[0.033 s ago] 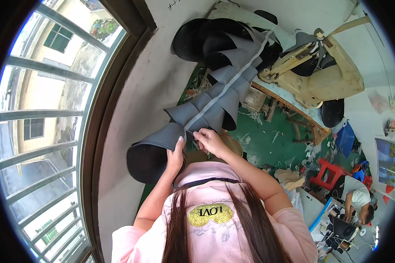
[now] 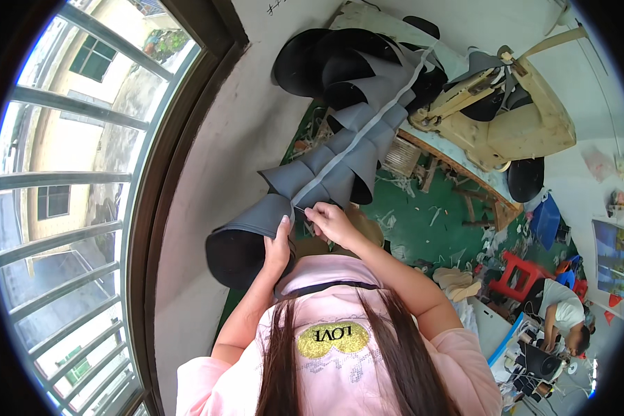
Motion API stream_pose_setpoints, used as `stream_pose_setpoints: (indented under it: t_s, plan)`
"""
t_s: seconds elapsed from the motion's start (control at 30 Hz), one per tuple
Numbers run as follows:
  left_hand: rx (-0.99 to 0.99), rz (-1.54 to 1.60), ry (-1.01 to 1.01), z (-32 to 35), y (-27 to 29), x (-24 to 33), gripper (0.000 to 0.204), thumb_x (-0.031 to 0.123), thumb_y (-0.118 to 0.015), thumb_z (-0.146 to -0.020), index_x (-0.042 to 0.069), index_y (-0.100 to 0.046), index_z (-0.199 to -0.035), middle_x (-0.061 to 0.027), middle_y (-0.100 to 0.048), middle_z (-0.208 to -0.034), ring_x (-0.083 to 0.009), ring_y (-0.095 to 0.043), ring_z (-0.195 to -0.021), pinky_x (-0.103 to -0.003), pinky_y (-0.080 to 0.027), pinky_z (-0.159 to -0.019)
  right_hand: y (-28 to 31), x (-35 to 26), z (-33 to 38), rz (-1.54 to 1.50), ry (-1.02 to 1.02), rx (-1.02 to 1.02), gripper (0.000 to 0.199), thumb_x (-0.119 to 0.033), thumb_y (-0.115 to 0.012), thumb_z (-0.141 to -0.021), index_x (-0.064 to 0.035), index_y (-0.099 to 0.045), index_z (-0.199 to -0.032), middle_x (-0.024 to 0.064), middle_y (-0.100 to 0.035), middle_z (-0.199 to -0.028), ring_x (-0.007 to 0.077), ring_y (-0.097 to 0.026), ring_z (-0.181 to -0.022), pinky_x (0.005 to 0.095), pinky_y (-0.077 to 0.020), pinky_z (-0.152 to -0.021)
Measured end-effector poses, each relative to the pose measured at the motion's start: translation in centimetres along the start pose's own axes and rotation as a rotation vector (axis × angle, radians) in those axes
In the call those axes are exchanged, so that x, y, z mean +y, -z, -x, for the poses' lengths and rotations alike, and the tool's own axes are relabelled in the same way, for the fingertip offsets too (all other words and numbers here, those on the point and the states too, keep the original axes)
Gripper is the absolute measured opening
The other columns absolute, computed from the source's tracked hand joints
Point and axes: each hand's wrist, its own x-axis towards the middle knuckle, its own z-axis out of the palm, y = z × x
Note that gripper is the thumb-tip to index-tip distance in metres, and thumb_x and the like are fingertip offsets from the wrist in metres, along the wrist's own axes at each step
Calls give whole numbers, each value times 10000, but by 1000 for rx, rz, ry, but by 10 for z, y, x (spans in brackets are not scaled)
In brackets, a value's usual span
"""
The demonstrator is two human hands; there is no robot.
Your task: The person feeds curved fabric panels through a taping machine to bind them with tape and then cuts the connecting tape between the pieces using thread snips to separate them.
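1. Fingers of the right hand (image 2: 331,225) pinched a thin tool (image 2: 299,209) beside the pale strip (image 2: 357,142); a slip could have nicked the strip or the nearby left hand (image 2: 278,244).
2. The left hand's fingers gripped the nearest grey piece (image 2: 256,216) by its edge; a looser hold might have let it swing.
3. More grey pieces (image 2: 317,161) trailed along the strip toward the bench (image 2: 480,183) under the sewing machine (image 2: 527,132); a snag there could have jerked everything.

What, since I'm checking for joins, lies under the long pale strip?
Grey pieces in an overlapping row, showing on both sides of the strip. Their parts directly beneath it are covered, so any joins there cannot be seen.
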Motion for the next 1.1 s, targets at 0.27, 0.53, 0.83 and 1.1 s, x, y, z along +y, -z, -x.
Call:
stream_pose_setpoints:
  t_s: [0.27, 0.53, 0.83, 1.1]
  plan:
    - [11, 517, 352, -1, 9, -18, 219, 190, -491, -801, 15, -518, -929, -44, -532, -914, -127, -487, -829, -247, -371, -749, -8, 3, -2, 30, -41, 66, 274, -266, -474, -829, -46, -495, -668, 0, -452, -492, 65, -391, -401, 215, -300, -357]
    - [-31, 427, 188, 5, 4, -25, 291, 222, -460, -822, -9, -478, -998, -42, -488, -995, -128, -435, -924, -254, -323, -829, -13, -15, -3, -425, -304, 58, 252, -295, -513, -805, -60, -489, -716, -9, -422, -504, 35, -275, -345, 181, -172, -322]
    - [-62, 911, 570, -17, -7, -14, 359, 339, -428, -792, 21, -543, -914, -110, -571, -868, -216, -547, -761, -325, -428, -718, -7, -30, -18, -265, -109, 159, 232, -250, -558, -781, -71, -495, -647, -23, -419, -484, 22, -280, -363, 182, -167, -329]
    - [-252, 1229, 605, -58, -23, -11, 424, 370, -374, -784, 7, -519, -948, -131, -562, -901, -270, -527, -844, -386, -409, -805, 34, -73, -37, -204, -219, -45, 208, -246, -533, -789, -56, -506, -707, -8, -435, -527, 19, -265, -359, 166, -161, -330]
